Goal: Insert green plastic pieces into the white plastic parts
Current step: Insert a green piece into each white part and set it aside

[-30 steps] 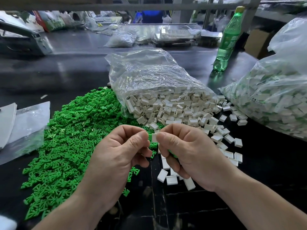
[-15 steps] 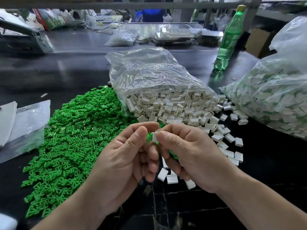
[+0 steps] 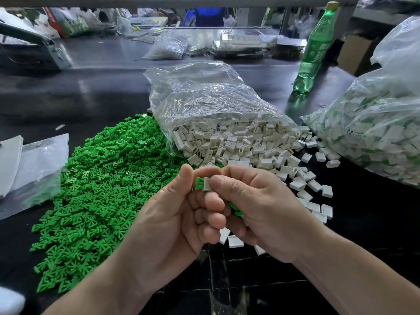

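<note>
My two hands meet above the dark table. My right hand pinches a small white plastic part between thumb and forefinger. A green plastic piece sticks out of that part's left side, held by my left hand with thumb and forefinger. More green shows inside my right palm. A big heap of green pieces lies to the left. White parts spill from an open clear bag behind my hands.
Loose white parts lie scattered to the right of my hands. A large clear bag of white parts with green inside fills the right side. A green bottle stands behind. Flat plastic bags lie at the left edge.
My left hand has turned palm-inward and its lower fingers have curled up against my right hand. The white part stays pinched in place, and the green piece now shows at its left.
</note>
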The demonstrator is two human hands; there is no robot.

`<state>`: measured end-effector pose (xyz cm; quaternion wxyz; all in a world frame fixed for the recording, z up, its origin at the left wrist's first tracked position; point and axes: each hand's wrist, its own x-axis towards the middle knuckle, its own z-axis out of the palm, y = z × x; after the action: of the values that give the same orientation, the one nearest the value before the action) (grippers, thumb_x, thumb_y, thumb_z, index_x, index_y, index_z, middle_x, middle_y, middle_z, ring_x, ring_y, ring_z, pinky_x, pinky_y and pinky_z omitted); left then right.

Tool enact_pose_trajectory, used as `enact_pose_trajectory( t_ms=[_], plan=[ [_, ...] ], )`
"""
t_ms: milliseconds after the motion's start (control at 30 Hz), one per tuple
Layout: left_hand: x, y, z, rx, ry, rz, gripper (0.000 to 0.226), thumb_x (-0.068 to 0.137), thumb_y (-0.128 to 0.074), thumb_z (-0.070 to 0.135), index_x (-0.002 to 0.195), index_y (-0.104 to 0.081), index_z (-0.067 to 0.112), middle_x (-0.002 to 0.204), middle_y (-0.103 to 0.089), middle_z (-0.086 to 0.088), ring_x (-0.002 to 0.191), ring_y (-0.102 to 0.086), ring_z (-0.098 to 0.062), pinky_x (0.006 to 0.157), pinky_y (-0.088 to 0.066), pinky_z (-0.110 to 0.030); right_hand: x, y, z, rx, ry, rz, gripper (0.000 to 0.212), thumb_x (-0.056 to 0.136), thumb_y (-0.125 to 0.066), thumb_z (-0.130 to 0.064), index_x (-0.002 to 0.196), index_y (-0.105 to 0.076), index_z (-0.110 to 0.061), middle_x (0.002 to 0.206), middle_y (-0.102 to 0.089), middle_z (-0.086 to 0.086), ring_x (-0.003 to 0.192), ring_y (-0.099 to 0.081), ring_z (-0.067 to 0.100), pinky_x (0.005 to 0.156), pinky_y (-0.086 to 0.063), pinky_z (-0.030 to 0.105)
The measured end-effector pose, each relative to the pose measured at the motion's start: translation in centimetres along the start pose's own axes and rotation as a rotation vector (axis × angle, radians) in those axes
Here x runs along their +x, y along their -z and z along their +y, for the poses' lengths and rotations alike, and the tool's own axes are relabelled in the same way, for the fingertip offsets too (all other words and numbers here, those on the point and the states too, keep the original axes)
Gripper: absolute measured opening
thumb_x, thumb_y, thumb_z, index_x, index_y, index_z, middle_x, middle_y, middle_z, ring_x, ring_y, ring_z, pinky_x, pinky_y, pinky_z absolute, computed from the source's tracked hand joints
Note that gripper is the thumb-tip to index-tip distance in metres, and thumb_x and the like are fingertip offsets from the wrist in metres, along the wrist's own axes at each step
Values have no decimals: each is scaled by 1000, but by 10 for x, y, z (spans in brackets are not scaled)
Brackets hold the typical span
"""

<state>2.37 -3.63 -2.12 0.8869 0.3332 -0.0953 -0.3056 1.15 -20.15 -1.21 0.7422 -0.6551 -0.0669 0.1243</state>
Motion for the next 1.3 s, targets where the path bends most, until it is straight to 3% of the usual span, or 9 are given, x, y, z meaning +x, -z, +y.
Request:
enact_pose_trajectory(
  t_ms=[167, 500, 600, 733, 800, 933, 1067, 1167, 1300],
  plan=[
    [0, 0, 1, 41, 7, 14, 37, 66, -90, 21, 97, -74, 11, 64, -68, -11, 49, -67, -19, 42, -54, -24, -1, 1, 0, -38, 11, -8, 36, 89, -63, -36, 90, -60, 0, 63, -57, 4, 41, -45, 12, 33, -31, 17],
    [1, 0, 2, 61, 0, 23, 33, 64, -91, 22, 91, -74, 14, 59, -67, -10, 44, -65, -19, 40, -52, -24, -2, 0, 0, -59, 27, -36, 31, 90, -64, -37, 87, -63, -6, 69, -59, 9, 42, -46, 13, 33, -32, 17],
    [1, -1, 0, 54, -6, 25, 35, 67, -89, 22, 96, -73, 12, 61, -67, -11, 47, -66, -20, 41, -54, -25, -2, 0, 1, -36, 9, -21, 28, 91, -63, -38, 91, -65, -10, 65, -60, 4, 41, -47, 11, 33, -32, 16],
    [3, -4, 0, 88, -73, -12, 25, 84, -75, 18, 107, -69, 10, 72, -68, -16, 57, -69, -24, 48, -57, -29, -1, 0, -2, 77, 16, -20, 20, 93, -60, -36, 79, -69, -25, 58, -60, -4, 40, -51, 8, 33, -31, 15],
    [3, -4, 3, 184, -123, 6, 17, 86, -67, 15, 103, -69, 13, 74, -68, -19, 57, -69, -27, 47, -55, -30, 0, 1, -4, 108, 25, -8, 23, 93, -60, -35, 72, -68, -27, 54, -59, -1, 37, -50, 8, 32, -30, 14],
    [-1, 3, 7, 576, -285, 35, 15, 89, -64, 20, 104, -66, 15, 74, -68, -19, 60, -68, -32, 51, -54, -33, 0, -1, -5, 94, 42, -58, 31, 95, -55, -30, 70, -59, -13, 57, -57, 7, 37, -44, 12, 33, -27, 15],
    [-6, 9, 8, 1058, -528, 144, 16, 90, -60, 28, 104, -68, 27, 78, -71, -5, 64, -69, -19, 55, -55, -26, 0, 0, -3, 131, -24, -38, 24, 88, -58, -30, 75, -56, -10, 61, -54, 6, 37, -40, 12, 35, -25, 15],
    [-8, 8, 9, 1155, -598, 192, 15, 87, -64, 34, 101, -68, 34, 81, -72, 1, 68, -70, -15, 56, -56, -23, -1, 0, -4, 147, -53, -37, 23, 88, -57, -29, 71, -55, -13, 54, -52, -2, 34, -39, 10, 35, -26, 14],
    [-7, 5, 6, 1202, -608, 229, 13, 82, -67, 36, 95, -68, 36, 78, -71, 2, 63, -68, -15, 54, -57, -29, 1, 2, -3, 237, -96, -51, 18, 82, -57, -25, 69, -54, -14, 54, -53, 0, 33, -40, 10, 34, -25, 13]
  ],
)
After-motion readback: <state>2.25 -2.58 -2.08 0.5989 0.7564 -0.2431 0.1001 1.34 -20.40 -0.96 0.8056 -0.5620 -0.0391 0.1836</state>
